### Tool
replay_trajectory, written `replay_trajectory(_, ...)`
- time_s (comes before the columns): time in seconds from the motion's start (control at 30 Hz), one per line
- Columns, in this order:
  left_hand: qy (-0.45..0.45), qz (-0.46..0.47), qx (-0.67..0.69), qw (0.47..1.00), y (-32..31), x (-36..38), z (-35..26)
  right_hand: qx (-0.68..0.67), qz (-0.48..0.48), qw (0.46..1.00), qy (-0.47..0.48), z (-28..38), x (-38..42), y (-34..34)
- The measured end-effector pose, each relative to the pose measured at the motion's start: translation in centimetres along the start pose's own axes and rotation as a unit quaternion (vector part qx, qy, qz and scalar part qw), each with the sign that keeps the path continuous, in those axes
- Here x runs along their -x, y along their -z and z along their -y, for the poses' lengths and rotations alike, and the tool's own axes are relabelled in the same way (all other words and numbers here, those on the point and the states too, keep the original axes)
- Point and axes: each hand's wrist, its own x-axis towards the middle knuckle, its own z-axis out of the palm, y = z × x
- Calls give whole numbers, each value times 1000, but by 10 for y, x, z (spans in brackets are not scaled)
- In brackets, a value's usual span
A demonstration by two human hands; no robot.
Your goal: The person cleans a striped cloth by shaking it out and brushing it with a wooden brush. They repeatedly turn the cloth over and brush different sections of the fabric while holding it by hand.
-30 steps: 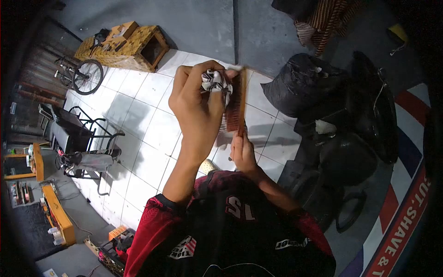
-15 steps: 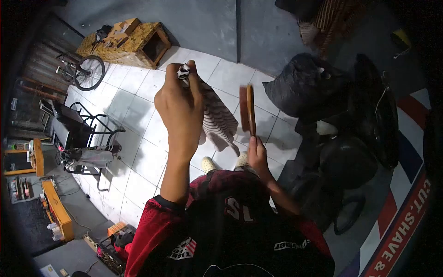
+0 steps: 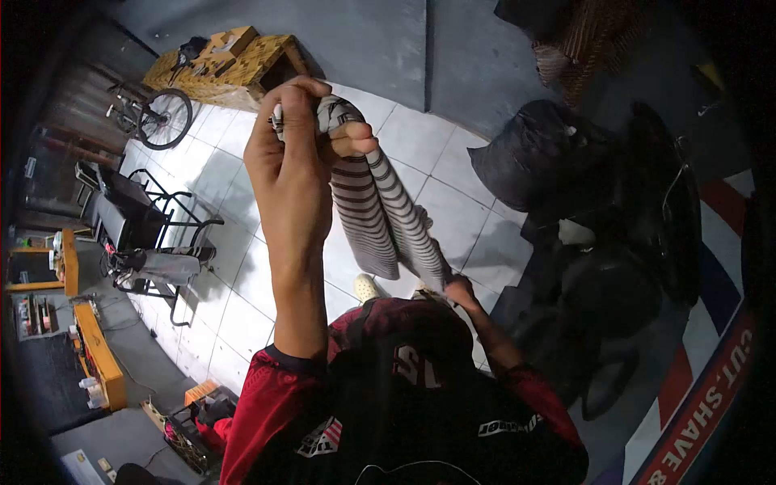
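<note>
My left hand (image 3: 295, 145) is raised at the upper middle, its fingers closed on the top of a striped cloth (image 3: 360, 202). The cloth hangs in long folds, light with dark stripes, down over the tiled floor. Lower and to the right, my right hand (image 3: 461, 293) is beside the cloth's lower end. Its fingers are partly hidden and blurred, and what it holds cannot be made out. The wooden brush does not show clearly.
A black barber chair (image 3: 129, 222) and a bicycle (image 3: 164, 119) stand at the left. Behind is a yellow patterned bench (image 3: 242, 74). Black bags (image 3: 525, 158) lie at the right, near a lettered banner (image 3: 703, 404). Orange shelves (image 3: 99, 356) line the left wall.
My left hand has turned and shifted slightly left with the cloth. My right hand has moved down to the cloth's lower end, and the brush no longer shows clearly.
</note>
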Motion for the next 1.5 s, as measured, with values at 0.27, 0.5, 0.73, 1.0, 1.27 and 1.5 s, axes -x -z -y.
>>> replay_trajectory(0.27,23,24,-95,995,8,7,22,213,-140,964,-73,5,83,111)
replay_trajectory(0.5,-170,6,-395,903,8,13,38,138,-34,989,44,107,96,257)
replay_trajectory(0.73,-127,-9,-410,903,19,11,25,167,-80,983,16,95,65,259)
replay_trajectory(1.0,-96,-75,-358,926,36,-5,42,231,-21,969,-88,24,42,166)
replay_trajectory(1.27,-44,67,-507,858,41,-8,50,121,30,990,-71,115,99,289)
replay_trajectory(1.5,-9,114,-490,864,59,-10,47,124,-1,989,81,148,89,311)
